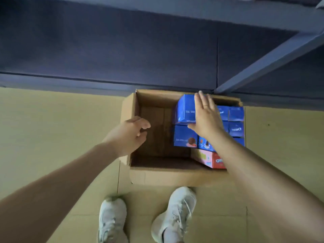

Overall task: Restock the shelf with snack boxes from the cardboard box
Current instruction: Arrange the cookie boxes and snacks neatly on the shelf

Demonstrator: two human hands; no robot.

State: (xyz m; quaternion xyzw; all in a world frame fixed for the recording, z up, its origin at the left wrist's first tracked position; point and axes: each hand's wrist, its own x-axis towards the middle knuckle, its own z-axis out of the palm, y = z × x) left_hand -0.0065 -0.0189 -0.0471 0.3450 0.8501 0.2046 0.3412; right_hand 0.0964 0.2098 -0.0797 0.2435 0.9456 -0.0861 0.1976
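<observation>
The right hand (206, 116) lies flat, fingers straight, on a raised blue snack box (185, 109) at the far right of the open brown cardboard box (175, 176). The left hand (130, 134) hovers, fingers loosely curled, holding nothing.

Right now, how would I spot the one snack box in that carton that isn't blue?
Find the open cardboard box on the floor just ahead of the white shoes. Its right half is packed with blue snack boxes, where the right hand lies flat. At the near right corner, partly under the forearm, sits the pink and red box, the only one not blue.
</observation>
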